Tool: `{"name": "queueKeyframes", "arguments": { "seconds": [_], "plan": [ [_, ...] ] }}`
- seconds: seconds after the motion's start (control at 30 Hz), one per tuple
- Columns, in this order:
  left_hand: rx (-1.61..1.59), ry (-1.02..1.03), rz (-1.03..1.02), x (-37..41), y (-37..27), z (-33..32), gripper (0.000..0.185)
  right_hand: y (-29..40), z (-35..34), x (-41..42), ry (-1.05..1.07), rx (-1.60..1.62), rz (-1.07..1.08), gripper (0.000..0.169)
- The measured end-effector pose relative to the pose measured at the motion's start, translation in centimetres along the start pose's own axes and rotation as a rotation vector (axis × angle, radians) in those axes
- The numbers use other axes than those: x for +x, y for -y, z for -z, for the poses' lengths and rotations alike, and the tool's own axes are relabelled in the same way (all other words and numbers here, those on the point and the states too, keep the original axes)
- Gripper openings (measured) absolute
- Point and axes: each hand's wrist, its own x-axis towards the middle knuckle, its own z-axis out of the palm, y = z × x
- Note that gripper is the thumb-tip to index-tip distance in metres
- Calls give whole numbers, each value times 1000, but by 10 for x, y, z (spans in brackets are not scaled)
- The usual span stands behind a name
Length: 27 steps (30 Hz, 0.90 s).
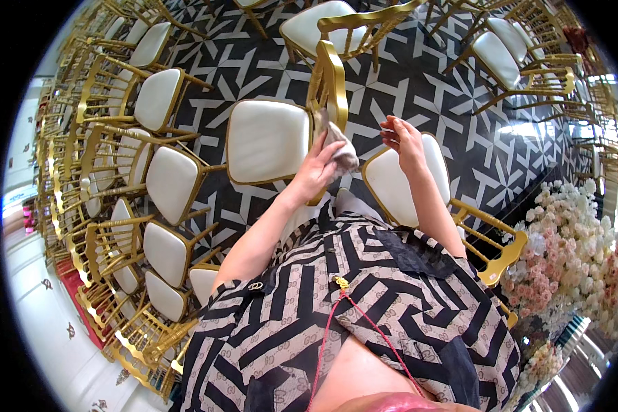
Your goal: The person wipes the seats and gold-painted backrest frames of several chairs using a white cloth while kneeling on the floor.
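Just in front of me stands a gold chair with a white padded seat (269, 140) and a curved gold backrest (333, 82) on its right side. My left hand (316, 167) grips a crumpled greyish-white cloth (341, 149) against the lower part of that backrest. The cloth hides some of the frame there. My right hand (404, 141) is raised in the air with nothing in it, its fingers slightly apart and bent. Below the right forearm is another gold chair with a white seat (396, 180), partly covered by the arm.
Rows of gold chairs with white seats (172, 177) crowd the left side. One more chair (324, 26) stands ahead, and several (497, 59) are at the far right. Pink and white flowers (556, 252) bulge in at the right. The floor (381, 98) is black-and-white patterned.
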Motion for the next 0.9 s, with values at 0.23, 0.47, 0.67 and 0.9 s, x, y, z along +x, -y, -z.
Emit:
{"name": "queueKeyframes", "arguments": {
  "seconds": [0.23,0.47,0.67,0.9],
  "plan": [
    [-341,29,187,-61,-7,5,71,2,-58,22,94,-207,114,39],
    [-325,131,200,-67,-1,33,63,-5,-118,61,-111,-809,563,53],
    [-332,352,259,-89,69,61,36,-16,-148,53,-356,-997,592,62],
    [-539,-102,644,-95,186,139,37,-12,-154,45,-426,-1141,540,61]
  ]
}}
